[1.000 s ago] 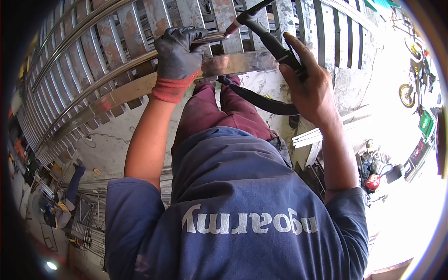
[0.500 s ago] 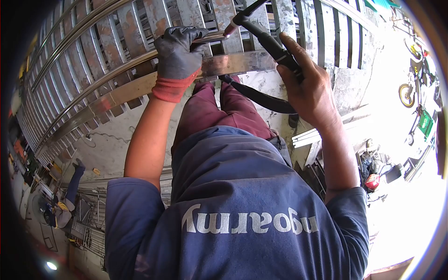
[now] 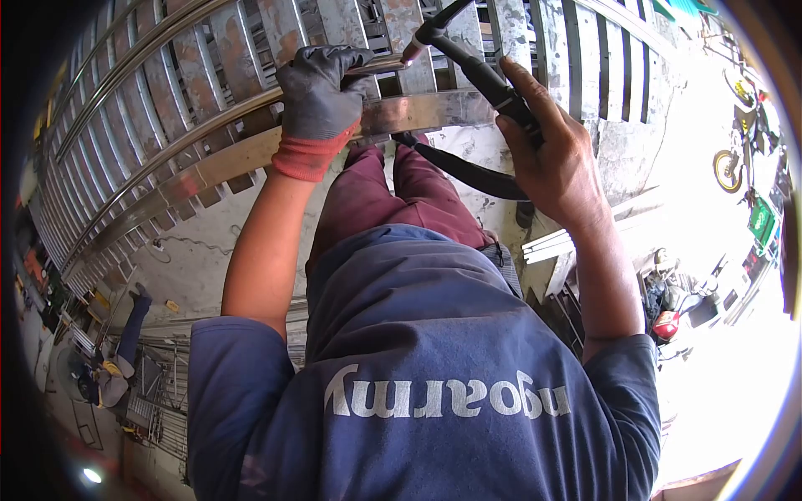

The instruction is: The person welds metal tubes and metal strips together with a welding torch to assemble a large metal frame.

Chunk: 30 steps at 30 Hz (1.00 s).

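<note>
My left hand, in a grey-black glove with a red cuff, is closed round a shiny metal tube near its end. In my right hand, which is bare, is a black welding torch, held by its handle with the index finger stretched along it. The torch's pinkish nozzle points down at the tube's end, just past my gloved fingertips. A black sleeved cable hangs in a curve below the torch hand. Under both hands lies a slatted metal bench with a flat front edge bar.
More long tubes lie across the slats at left. Behind on the left, a person sits low near racks of metal bars. White bars, a red helmet-like object and a bicycle are at right.
</note>
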Available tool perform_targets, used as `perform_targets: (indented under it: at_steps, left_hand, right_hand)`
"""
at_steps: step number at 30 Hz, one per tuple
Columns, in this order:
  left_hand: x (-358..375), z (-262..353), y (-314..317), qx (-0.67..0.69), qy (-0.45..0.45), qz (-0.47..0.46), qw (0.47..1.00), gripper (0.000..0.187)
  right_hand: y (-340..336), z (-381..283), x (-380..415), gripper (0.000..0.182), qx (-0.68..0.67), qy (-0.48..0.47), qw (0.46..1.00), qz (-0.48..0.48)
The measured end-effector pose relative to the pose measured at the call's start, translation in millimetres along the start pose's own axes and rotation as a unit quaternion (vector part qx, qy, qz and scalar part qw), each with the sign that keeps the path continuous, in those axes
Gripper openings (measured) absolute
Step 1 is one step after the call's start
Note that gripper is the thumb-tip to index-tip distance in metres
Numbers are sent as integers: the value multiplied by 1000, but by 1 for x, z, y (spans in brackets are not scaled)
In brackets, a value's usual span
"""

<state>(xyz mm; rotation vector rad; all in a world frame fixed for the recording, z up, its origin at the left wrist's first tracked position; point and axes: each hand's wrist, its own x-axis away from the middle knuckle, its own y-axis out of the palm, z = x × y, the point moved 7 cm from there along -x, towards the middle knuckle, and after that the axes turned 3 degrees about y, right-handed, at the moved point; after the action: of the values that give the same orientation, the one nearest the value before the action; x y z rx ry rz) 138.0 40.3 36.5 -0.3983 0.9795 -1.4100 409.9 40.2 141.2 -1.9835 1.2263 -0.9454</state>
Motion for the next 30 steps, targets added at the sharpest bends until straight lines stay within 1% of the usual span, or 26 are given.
perform_targets:
  at_steps: [4,16,25,28,30]
  left_hand:
    - [0,3,-2,-20,2,-4,1000,32]
    - [0,-1,-1,8,5,-3,1000,32]
    - [0,0,0,6,-1,-3,1000,31]
    - [0,0,-1,6,-6,0,1000,33]
    - [-2,2,-4,5,-13,-12,1000,33]
  right_hand:
    - [0,-1,0,66,6,-2,1000,3]
    - [-2,-3,-2,66,-1,-33,999,10]
    - [-3,-8,-3,63,11,-6,1000,-6]
    - [-2,-7,-2,62,18,-23,1000,0]
    - [-1,-7,-3,64,21,-18,1000,-13]
